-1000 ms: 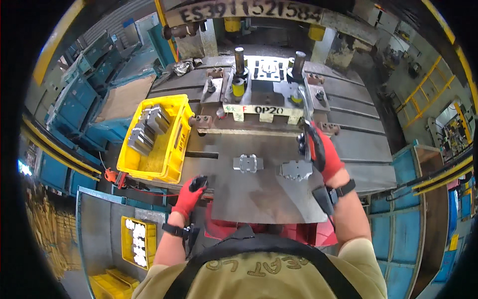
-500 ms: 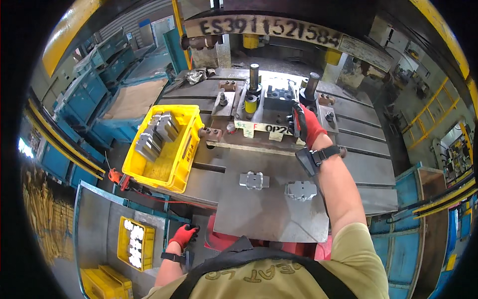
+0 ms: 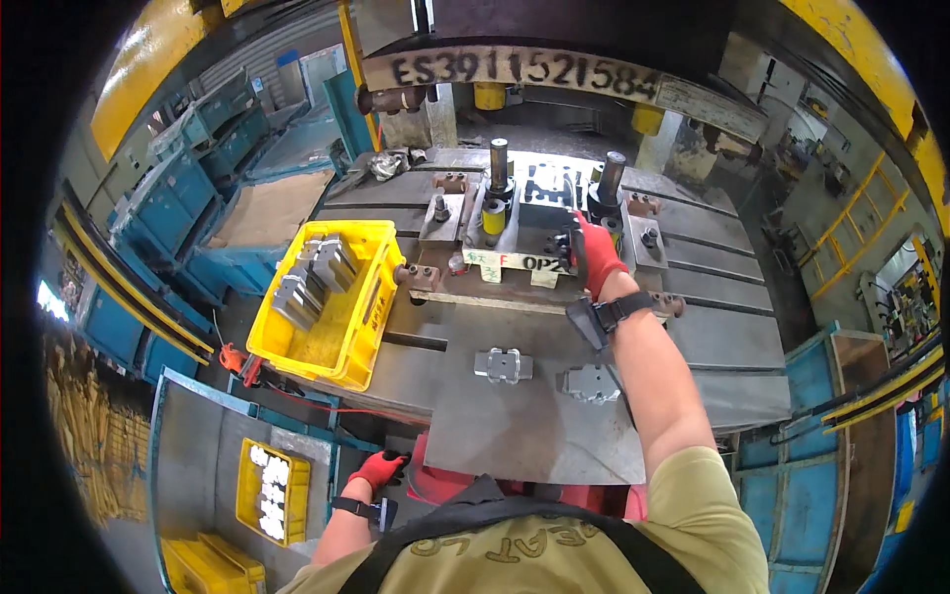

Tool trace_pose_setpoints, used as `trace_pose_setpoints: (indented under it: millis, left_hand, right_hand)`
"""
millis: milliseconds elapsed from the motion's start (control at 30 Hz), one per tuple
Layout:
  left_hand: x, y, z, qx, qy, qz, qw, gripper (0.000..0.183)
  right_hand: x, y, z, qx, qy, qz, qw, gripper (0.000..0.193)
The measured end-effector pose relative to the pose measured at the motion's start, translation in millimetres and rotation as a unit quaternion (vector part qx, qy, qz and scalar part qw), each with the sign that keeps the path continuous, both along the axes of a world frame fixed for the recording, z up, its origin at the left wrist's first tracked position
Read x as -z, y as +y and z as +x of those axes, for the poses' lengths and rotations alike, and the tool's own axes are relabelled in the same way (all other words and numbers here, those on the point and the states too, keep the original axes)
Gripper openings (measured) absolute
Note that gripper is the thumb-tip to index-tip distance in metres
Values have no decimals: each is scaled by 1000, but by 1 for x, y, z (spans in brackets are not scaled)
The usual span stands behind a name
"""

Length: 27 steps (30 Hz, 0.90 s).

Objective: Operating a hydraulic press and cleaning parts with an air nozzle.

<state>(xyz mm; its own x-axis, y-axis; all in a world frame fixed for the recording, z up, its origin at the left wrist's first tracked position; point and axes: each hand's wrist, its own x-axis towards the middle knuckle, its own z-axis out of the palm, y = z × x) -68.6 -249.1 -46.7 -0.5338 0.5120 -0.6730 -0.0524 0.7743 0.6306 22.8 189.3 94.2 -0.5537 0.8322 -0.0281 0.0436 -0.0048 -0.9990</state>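
Forward, the right hand (image 3: pixel 597 255) is at the front-right of the die (image 3: pixel 544 217); the left hand (image 3: pixel 380 468) hangs well before it, both grips unclear. 2 grey metal parts (image 3: pixel 504 365) lie before the die, seemingly for easy reach; a yellow bin (image 3: pixel 370 337) stands left.

We see our right hand in a red-and-black glove (image 3: pixel 597 253) at the front right of the steel press die with dark cylindrical posts (image 3: pixel 542 216) (grip hidden, can't tell). Our left hand, same glove (image 3: pixel 379 468), is low, near the flat grey metal plate (image 3: pixel 534 436). Two shaped grey metal pieces (image 3: pixel 503 365) lie apart there; left, an open yellow plastic crate (image 3: pixel 322 346) holds grey metal parts (image 3: pixel 332 265).
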Motion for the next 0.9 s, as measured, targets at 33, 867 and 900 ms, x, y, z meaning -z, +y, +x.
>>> trace_pose_setpoints:
  millis: [33, 867, 900]
  left_hand:
    - [-2, 3, 0, 14, 0, -14, 1000, 31]
    - [17, 6, 30, 287, -43, 209, 934, 23]
    - [18, 4, 29, 284, -46, 204, 936, 21]
  right_hand:
    - [2, 5, 6, -10, 15, 38, 999, 39]
    - [156, -249, 371, 260, -244, -27, 934, 16]
    - [157, -250, 364, 207, -291, -4, 934, 18]
